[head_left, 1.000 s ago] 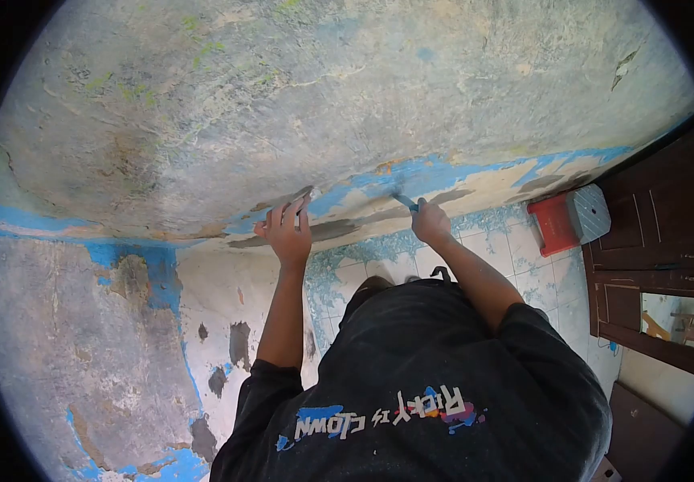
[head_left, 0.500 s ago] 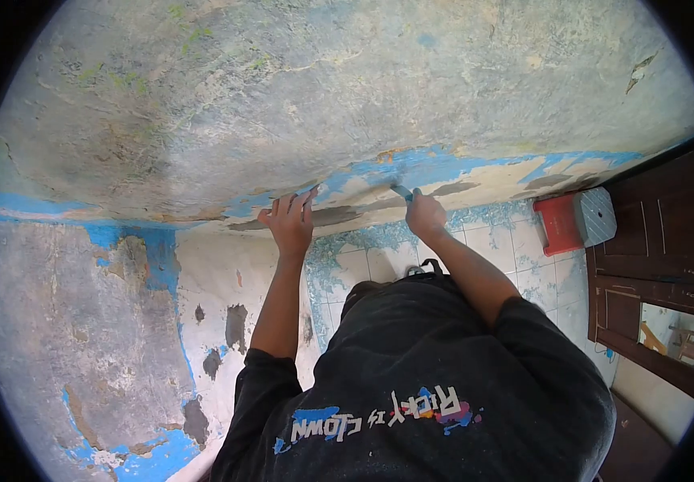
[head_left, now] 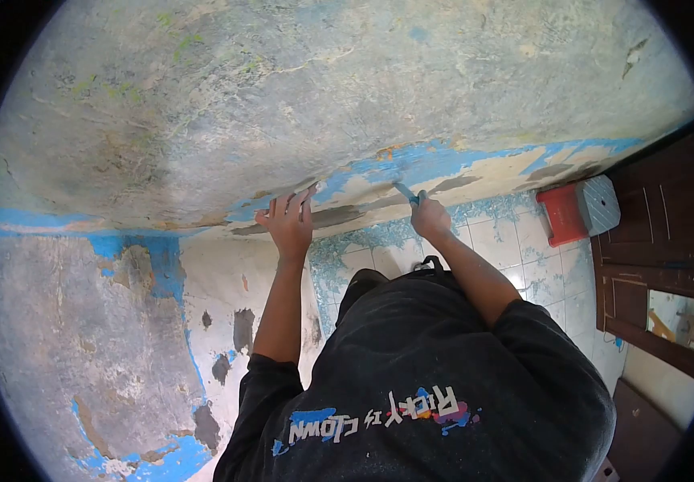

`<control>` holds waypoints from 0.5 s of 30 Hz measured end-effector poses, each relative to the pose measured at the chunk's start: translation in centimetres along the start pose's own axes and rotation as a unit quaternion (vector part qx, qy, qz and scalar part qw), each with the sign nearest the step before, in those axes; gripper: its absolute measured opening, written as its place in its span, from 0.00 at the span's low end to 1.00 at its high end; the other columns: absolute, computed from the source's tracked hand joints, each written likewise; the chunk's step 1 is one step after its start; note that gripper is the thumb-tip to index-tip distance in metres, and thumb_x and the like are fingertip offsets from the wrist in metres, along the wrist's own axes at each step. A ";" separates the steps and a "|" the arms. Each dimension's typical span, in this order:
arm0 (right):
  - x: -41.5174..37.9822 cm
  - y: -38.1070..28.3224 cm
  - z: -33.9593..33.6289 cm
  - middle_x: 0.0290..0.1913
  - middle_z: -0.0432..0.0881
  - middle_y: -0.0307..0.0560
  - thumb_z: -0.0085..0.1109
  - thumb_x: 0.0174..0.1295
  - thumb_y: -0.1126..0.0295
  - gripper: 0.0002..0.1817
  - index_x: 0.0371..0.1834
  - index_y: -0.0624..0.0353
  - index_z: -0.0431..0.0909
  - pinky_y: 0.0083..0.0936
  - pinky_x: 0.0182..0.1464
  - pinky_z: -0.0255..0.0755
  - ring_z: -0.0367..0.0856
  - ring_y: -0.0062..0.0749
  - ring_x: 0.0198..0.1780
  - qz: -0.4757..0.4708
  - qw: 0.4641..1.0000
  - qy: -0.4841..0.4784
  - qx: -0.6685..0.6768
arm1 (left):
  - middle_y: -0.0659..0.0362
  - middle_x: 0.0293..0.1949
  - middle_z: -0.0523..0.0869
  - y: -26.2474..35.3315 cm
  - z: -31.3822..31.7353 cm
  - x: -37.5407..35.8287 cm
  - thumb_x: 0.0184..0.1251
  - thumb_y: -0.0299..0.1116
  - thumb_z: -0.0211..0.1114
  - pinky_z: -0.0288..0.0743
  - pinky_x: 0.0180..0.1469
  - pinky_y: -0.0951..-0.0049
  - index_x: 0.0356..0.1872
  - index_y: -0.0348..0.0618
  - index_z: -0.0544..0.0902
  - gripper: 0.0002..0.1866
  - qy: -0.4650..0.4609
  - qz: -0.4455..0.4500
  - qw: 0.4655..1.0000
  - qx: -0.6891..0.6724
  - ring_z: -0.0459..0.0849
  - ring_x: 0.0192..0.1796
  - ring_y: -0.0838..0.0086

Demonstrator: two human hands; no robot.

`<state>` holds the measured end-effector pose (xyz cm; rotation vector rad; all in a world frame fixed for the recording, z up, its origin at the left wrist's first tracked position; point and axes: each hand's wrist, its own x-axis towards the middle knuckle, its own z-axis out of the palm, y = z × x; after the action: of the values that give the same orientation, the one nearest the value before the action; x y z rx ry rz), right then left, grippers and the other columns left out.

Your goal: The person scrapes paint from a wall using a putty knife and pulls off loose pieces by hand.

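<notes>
My right hand [head_left: 430, 218] is closed around the handle of a scraper [head_left: 406, 193], whose blade meets the wall at the lower edge of a strip of blue paint [head_left: 435, 163]. To the left, my left hand [head_left: 289, 223] rests against the wall with its fingers spread, holding nothing. Above both hands the wall [head_left: 307, 88] is bare, mottled grey. Below the blue strip, cream paint remains with dark grey patches [head_left: 335, 215] in it.
Paint flakes lie scattered over the white floor tiles [head_left: 487, 241]. A red stool [head_left: 560, 215] with a grey top stands at the right, beside a dark wooden cabinet [head_left: 660, 213] with a mirror [head_left: 684, 321]. At left is an adjoining wall [head_left: 66, 321] with peeling paint.
The scraper and my right hand have shifted only slightly on the wall. My left hand stays in place, and the camera view has tilted a little.
</notes>
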<state>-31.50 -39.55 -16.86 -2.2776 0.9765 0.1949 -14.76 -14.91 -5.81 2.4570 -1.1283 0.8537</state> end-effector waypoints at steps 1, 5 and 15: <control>1.1 1.6 1.9 0.41 0.87 0.63 0.53 0.75 0.58 0.15 0.52 0.59 0.73 0.49 0.43 0.82 0.89 0.56 0.43 -0.007 0.999 0.014 0.030 | 0.67 0.44 0.84 0.1 -0.1 0.2 0.63 0.33 0.73 0.56 0.57 0.56 0.49 0.61 0.89 0.13 0.006 0.011 1.000 -0.005 0.82 0.47 0.69; 4.0 5.8 7.6 0.32 0.81 0.55 0.47 0.78 0.53 0.16 0.50 0.55 0.70 0.38 0.26 0.74 0.82 0.41 0.28 0.199 0.870 -0.165 0.420 | 0.67 0.45 0.84 0.3 -1.1 1.7 0.61 0.32 0.74 0.56 0.56 0.57 0.48 0.59 0.89 0.14 0.027 0.064 0.997 -0.036 0.82 0.46 0.69; 1.4 -2.5 4.7 0.25 0.70 0.41 0.38 0.75 0.67 0.06 0.39 0.49 0.65 0.19 0.16 0.53 0.63 0.20 0.18 0.294 0.525 -0.151 0.784 | 0.66 0.45 0.83 -3.5 -2.4 4.3 0.58 0.28 0.77 0.58 0.56 0.58 0.45 0.57 0.91 0.14 0.097 0.172 0.980 -0.023 0.80 0.46 0.68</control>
<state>-28.23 -36.20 -19.77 -0.1712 0.9558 -0.0560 -10.88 -13.96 -1.32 2.1170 -1.5040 1.1216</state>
